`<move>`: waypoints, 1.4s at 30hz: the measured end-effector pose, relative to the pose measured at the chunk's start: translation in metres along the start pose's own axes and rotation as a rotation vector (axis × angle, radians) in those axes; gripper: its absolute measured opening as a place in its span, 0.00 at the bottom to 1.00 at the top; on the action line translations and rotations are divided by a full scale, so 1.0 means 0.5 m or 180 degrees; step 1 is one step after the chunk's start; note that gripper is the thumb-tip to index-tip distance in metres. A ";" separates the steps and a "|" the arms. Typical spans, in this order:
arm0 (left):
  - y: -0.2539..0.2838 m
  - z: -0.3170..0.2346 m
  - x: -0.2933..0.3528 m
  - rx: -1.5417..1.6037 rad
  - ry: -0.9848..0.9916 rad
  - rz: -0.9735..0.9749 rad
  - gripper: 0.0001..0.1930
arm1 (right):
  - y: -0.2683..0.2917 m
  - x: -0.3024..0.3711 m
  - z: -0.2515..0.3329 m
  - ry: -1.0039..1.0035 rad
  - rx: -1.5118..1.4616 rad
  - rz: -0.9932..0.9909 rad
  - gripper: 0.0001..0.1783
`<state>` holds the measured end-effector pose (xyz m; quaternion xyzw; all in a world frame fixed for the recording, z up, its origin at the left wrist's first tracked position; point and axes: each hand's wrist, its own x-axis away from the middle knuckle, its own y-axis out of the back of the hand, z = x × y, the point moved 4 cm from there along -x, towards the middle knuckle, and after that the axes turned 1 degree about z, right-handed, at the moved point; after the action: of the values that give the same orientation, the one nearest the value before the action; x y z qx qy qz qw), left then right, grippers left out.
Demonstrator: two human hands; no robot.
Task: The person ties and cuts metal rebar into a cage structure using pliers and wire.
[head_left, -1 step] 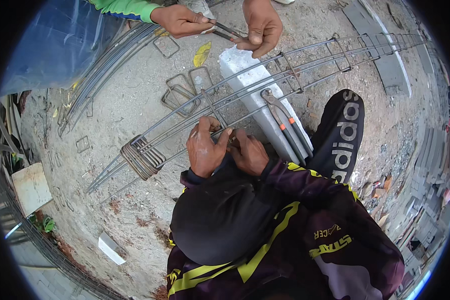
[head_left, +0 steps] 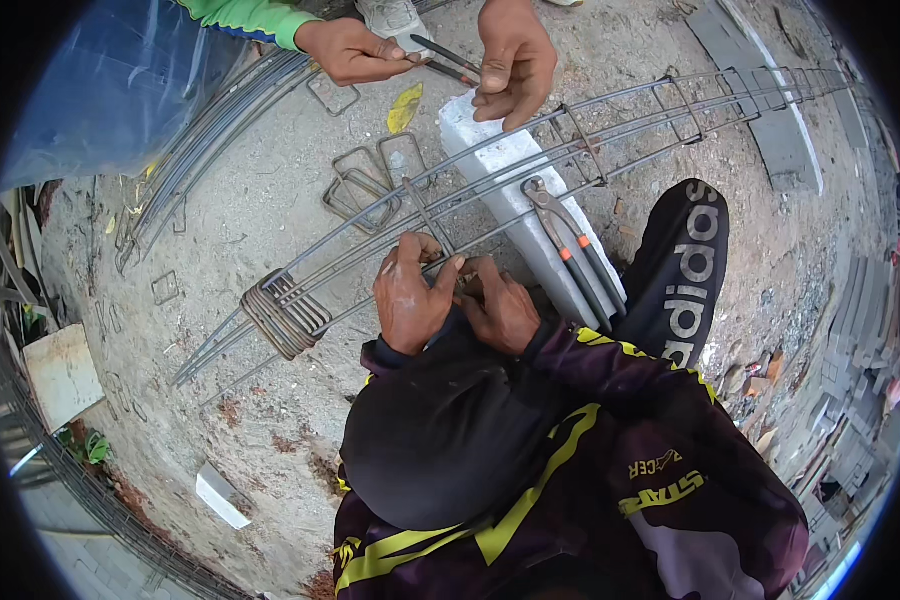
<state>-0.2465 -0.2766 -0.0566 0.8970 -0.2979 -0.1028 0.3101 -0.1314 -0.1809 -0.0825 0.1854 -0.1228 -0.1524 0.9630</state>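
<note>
A long cage of steel rebar [head_left: 360, 262] runs slantwise in front of me. My left hand [head_left: 412, 300] is closed around the near bar where a square wire stirrup [head_left: 425, 212] crosses it. Right beside it, touching or nearly so, my right hand [head_left: 500, 312] pinches at the same crossing; what its fingertips hold is too small to make out. Pincers [head_left: 562, 235] with black, orange-banded handles lie on a white block [head_left: 500, 160] under the cage. Bunched stirrups [head_left: 285, 315] hang on the bars to the left.
Opposite me, a co-worker's hands [head_left: 515, 65] are at the far side, one gripping a black-handled tool [head_left: 445, 62]. Loose stirrups [head_left: 365, 195] and a bundle of rods [head_left: 205, 130] lie on the ground. Grey boards [head_left: 760, 110] lie under the cage's right end.
The co-worker's right-side hand has shifted slightly down and left, its fingers opening a little. My right hand has turned slightly at the crossing; my left stays in place.
</note>
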 end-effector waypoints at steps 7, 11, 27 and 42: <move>0.000 -0.007 -0.001 0.0069 -0.0440 -0.0029 0.11 | 0.040 0.020 0.055 0.0372 0.0118 0.0087 0.41; 0.018 -0.005 -0.003 0.0064 -0.0594 0.0097 0.12 | 0.067 -0.001 0.092 -0.0240 0.0103 0.0632 0.37; -0.001 -0.006 0.008 -0.0263 -0.1133 -0.0342 0.13 | 0.124 -0.139 0.132 0.0484 0.1546 0.1095 0.11; -0.003 -0.017 0.002 -0.0052 -0.0985 -0.0481 0.11 | 0.114 -0.123 0.097 0.1505 0.2320 0.0243 0.21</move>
<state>-0.2418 -0.2723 -0.0509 0.8877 -0.2729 -0.2651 0.2592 -0.1884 -0.1252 -0.0273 0.5384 0.0486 -0.0168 0.8411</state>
